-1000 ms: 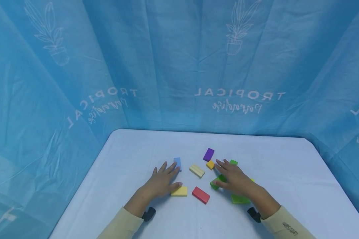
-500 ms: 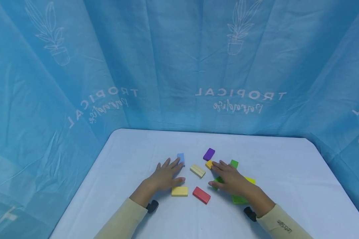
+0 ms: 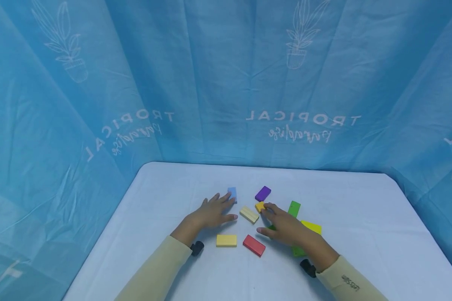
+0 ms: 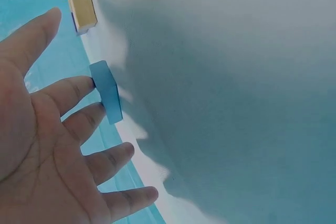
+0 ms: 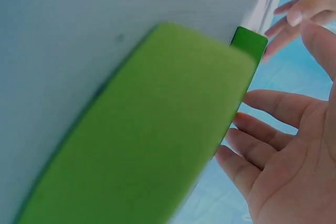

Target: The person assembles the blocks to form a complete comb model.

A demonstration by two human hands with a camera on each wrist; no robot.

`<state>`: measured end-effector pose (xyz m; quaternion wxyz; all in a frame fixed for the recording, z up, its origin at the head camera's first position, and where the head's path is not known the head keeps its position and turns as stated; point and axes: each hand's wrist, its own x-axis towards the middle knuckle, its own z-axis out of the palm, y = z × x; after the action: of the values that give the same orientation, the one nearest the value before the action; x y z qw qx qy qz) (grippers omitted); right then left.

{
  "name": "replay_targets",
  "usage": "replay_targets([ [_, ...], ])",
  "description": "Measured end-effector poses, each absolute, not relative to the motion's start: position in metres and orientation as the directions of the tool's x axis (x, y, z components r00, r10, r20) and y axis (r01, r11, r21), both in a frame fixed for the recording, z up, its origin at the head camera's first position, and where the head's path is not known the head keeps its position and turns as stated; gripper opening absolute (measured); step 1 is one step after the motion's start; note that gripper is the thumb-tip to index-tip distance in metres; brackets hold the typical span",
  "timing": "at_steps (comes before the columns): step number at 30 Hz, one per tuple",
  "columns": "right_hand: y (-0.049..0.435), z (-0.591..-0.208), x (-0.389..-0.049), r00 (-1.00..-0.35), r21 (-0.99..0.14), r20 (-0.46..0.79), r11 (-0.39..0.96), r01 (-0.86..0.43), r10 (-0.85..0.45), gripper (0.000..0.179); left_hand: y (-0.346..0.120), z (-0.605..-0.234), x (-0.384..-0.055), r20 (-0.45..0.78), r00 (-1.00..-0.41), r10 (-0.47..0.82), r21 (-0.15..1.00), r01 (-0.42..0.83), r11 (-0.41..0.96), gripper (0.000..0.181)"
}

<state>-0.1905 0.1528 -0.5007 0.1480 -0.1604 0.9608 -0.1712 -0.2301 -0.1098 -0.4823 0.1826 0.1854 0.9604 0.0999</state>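
At 9 o'clock from the tan block (image 3: 249, 214), left hand (image 3: 214, 212) is released, fingers spread, tips against the blue block (image 3: 233, 192) between 10 and 11. Right hand (image 3: 286, 225) between 3 and 4, also released, fingers loosely bent; index tip overlaps the orange block (image 3: 259, 206) at 2, contact unclear. Purple block (image 3: 263, 193) at 1, well apart from far edge of the white table (image 3: 361, 205). Red block (image 3: 254, 245) at 6, yellow block (image 3: 226, 241) between 7 and 8, gap between them. White table runs wide from left hand to its 9 o'clock edge.

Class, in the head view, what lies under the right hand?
A sliver of a dark green rectangular block shows beneath the right hand; the hand hides the rest.
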Motion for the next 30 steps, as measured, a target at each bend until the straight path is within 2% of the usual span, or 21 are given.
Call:
replay_targets([
  [8,0.147,-0.501,-0.192,-0.904,-0.393,-0.228,0.883,-0.255,-0.362,0.073,-0.103,-0.482,-0.244,-0.325,-0.860,0.393,0.238,0.327,0.914,0.073],
  [18,0.144,-0.500,-0.195,-0.895,-0.399,-0.173,0.860,-0.317,-0.411,0.054,-0.095,-0.485,-0.259,-0.314,-0.863,0.395,0.231,0.334,0.914,0.067],
  [30,0.142,-0.498,-0.203,-0.883,-0.348,-0.161,0.862,-0.368,-0.441,0.052,-0.087,-0.485,-0.276,-0.330,-0.858,0.393,0.276,0.311,0.910,0.059],
])
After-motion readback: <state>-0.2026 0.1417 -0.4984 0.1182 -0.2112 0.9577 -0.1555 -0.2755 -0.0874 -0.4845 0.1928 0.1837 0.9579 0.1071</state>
